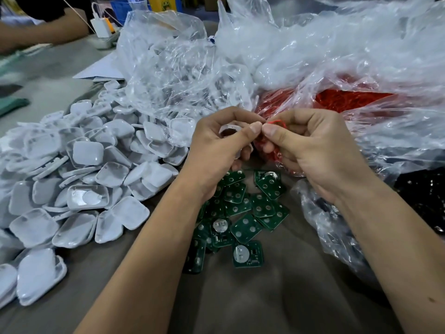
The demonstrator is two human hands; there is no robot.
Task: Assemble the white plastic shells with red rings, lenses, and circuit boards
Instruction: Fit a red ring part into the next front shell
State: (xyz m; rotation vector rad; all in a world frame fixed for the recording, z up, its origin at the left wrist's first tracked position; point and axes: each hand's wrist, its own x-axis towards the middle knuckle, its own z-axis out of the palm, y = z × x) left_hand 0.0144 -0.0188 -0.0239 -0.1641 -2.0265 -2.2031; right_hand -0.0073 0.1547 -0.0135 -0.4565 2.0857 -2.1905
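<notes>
the left hand (216, 143) is curled around a white plastic shell (227, 128), of which only the top rim shows between thumb and forefinger. the right hand (305, 145) pinches a thin red ring (277, 121) between thumb and forefinger, right at the shell's edge, and the two thumbs meet tip to tip. both hands are raised above the worktop (240, 297), which is covered in grey cloth.

directly below the hands lies a loose heap of green circuit boards (240, 213), some showing a round silver battery holder. to the left spreads a big pile of white shells (84, 184), lying every way up. behind the right hand, a clear bag of red rings (344, 102) sits open, and more crumpled clear plastic bags (313, 44) fill the back of the worktop. a bag with dark parts (423, 201) lies at the far right. another person's arm (45, 30) rests at the top left, near a white charger (102, 26).
</notes>
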